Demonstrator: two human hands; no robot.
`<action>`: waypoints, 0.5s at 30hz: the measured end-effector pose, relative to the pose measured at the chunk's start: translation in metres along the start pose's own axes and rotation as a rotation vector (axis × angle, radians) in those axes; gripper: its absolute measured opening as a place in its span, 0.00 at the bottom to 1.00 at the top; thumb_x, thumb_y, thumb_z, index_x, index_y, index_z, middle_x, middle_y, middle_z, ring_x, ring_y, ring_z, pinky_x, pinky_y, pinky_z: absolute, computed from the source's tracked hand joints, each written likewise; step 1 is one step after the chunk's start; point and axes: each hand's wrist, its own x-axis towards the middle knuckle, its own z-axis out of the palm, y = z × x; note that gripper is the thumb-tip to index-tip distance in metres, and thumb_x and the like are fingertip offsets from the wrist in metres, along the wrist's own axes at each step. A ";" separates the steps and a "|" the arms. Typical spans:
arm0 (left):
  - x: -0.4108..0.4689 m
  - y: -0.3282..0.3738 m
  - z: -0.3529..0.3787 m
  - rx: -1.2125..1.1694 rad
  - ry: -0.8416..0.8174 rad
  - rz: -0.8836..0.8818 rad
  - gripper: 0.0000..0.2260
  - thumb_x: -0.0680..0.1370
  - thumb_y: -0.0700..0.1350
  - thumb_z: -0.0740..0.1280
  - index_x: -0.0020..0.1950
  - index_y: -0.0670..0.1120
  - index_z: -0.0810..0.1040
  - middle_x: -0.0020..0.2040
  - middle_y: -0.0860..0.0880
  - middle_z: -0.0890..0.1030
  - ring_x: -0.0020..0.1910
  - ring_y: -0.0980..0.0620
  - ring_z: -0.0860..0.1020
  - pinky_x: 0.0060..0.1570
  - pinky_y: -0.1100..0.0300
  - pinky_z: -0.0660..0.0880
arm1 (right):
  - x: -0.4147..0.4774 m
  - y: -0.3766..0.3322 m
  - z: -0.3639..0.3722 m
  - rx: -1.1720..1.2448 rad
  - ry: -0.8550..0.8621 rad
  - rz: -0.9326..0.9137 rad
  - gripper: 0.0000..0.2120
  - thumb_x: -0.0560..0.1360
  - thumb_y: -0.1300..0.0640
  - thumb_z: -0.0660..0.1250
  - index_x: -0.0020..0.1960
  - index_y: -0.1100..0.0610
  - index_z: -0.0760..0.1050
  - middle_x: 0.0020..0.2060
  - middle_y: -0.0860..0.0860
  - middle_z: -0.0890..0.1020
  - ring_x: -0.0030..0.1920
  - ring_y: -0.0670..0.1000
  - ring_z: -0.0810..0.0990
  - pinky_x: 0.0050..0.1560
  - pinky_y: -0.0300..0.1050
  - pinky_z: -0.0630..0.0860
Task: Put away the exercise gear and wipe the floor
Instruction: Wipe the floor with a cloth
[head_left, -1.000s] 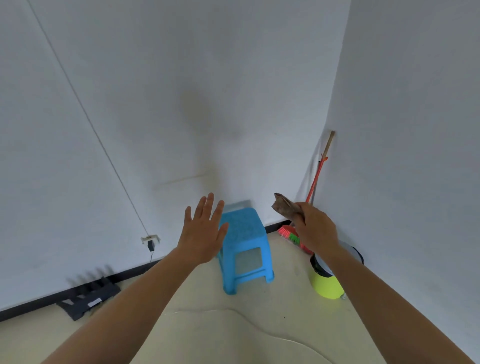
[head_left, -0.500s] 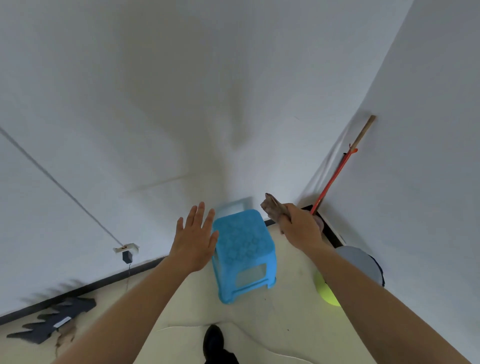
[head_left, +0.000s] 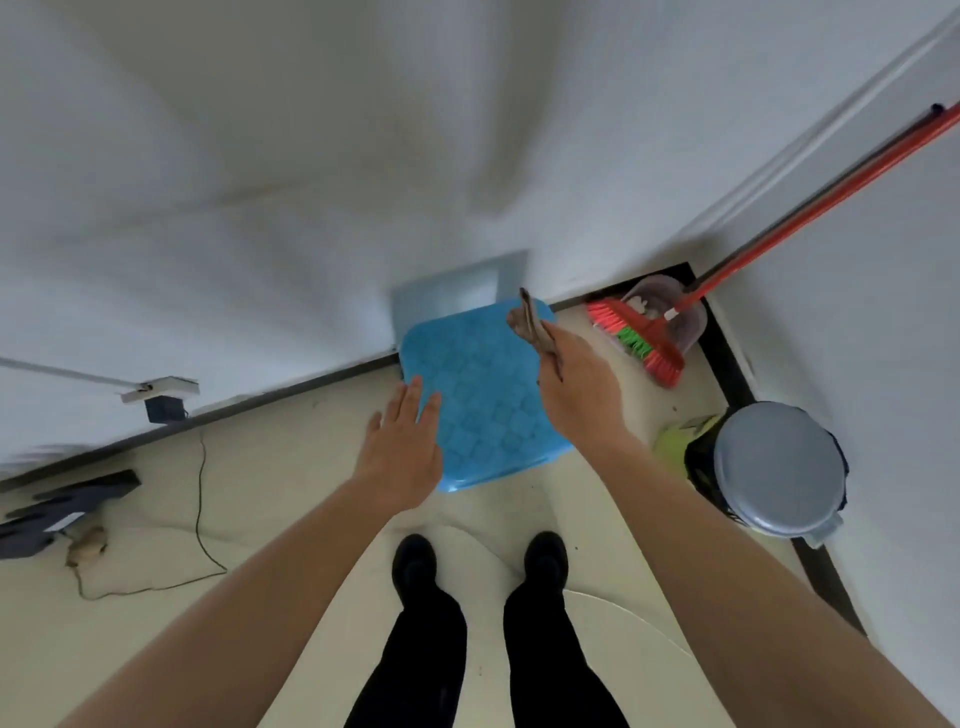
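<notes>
A blue plastic stool (head_left: 483, 395) stands against the white wall, right in front of my feet. My right hand (head_left: 576, 384) grips a brown crumpled cloth (head_left: 532, 327) and holds it above the stool's right side. My left hand (head_left: 402, 452) hovers flat with straight fingers over the stool's left edge, holding nothing. A black ridged piece of gear (head_left: 62, 506) lies on the floor at the far left by the skirting.
A red broom (head_left: 644, 338) leans in the right corner beside a clear dustpan (head_left: 675, 312). A grey-lidded bin (head_left: 779, 467) with a yellow-green body stands at right. A thin cable (head_left: 200, 499) trails from a wall socket (head_left: 161, 389). A small brown object (head_left: 85, 543) lies near the gear.
My view has tipped down and closer to the stool, so my feet and the bin lid show. Both hands have come lower over the stool; the cloth stays in my right hand.
</notes>
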 end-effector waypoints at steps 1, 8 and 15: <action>0.014 0.000 0.019 -0.012 -0.011 -0.018 0.29 0.83 0.47 0.53 0.81 0.46 0.45 0.81 0.43 0.40 0.80 0.45 0.43 0.76 0.47 0.53 | 0.005 0.013 0.023 -0.010 0.006 0.000 0.21 0.80 0.58 0.59 0.71 0.48 0.72 0.63 0.51 0.79 0.57 0.55 0.79 0.54 0.54 0.78; 0.061 0.008 0.131 -0.031 -0.076 -0.090 0.31 0.81 0.46 0.56 0.81 0.45 0.44 0.81 0.44 0.39 0.80 0.46 0.41 0.75 0.48 0.58 | -0.022 0.124 0.154 -0.464 -0.298 -0.318 0.30 0.80 0.49 0.59 0.80 0.55 0.59 0.79 0.59 0.57 0.78 0.63 0.56 0.75 0.62 0.58; 0.059 0.011 0.113 0.088 -0.189 -0.126 0.32 0.80 0.44 0.56 0.81 0.46 0.44 0.81 0.46 0.39 0.80 0.47 0.41 0.76 0.41 0.52 | -0.006 0.112 0.122 -0.449 -0.504 -0.305 0.31 0.82 0.49 0.58 0.81 0.52 0.52 0.81 0.58 0.50 0.80 0.61 0.48 0.78 0.58 0.49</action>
